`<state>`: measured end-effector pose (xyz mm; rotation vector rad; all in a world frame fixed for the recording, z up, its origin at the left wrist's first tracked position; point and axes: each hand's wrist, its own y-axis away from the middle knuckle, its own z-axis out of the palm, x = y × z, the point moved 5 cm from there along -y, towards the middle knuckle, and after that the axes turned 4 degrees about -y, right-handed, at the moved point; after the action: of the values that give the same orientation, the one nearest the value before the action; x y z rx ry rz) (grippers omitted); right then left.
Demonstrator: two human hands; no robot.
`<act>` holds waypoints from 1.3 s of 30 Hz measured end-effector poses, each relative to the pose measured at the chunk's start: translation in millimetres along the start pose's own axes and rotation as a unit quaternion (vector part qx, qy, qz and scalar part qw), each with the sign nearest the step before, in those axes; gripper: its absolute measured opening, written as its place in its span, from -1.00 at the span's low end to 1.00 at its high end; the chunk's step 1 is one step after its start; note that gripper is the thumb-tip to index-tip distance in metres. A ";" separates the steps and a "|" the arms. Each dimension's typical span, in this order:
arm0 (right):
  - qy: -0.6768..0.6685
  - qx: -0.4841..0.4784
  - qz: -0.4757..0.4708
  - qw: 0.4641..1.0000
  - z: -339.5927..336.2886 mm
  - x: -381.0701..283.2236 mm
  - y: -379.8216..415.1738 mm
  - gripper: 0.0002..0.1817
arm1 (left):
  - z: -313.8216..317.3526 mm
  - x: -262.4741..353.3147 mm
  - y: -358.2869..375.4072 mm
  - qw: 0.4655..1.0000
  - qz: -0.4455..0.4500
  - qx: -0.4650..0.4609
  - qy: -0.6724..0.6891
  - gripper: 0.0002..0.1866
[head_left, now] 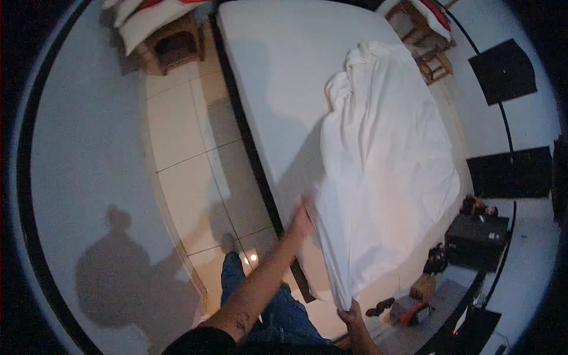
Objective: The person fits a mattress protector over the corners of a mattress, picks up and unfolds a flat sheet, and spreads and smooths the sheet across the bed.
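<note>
A large white bed sheet [378, 148] lies gathered in folds over the right side of the mattress [260, 53]. Its near end narrows to a bunched strip that runs down to the foot of the bed. My right hand [352, 313] is closed around this bunched end, low in the view. My left arm reaches across from the lower left. At the sheet's left edge is my left hand [303, 218], smeared by motion, so I cannot tell whether its fingers grip the cloth.
A dark bed frame [251, 139] edges the mattress on the left, beside a tiled floor [183, 142]. Wooden stands [176, 46] flank the bed's head. Along the right are a black box [477, 241], shoes [380, 307] and bags. My legs [278, 313] stand by the bed's near corner.
</note>
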<state>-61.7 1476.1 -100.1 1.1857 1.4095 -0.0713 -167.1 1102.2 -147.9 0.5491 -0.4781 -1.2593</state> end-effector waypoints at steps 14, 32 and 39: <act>0.010 0.540 0.115 0.834 15.2 12.3 -112.9 -0.58 | 58.5 345.9 -47.2 0.829 0.118 -0.086 -0.540 -0.45; 0.030 0.306 0.045 0.950 199.6 -332.9 -662.6 -0.63 | 90.9 313.4 -296.7 0.430 0.019 -0.206 -0.879 -0.71; -0.772 0.035 0.104 0.626 236.7 -377.6 -594.7 -0.57 | 84.6 371.0 -354.7 0.747 -0.079 -0.084 -0.655 -0.55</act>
<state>-384.9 817.5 -219.5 0.8084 -0.2956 -0.7896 -395.5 657.1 -290.3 -0.5956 -1.4849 -1.7071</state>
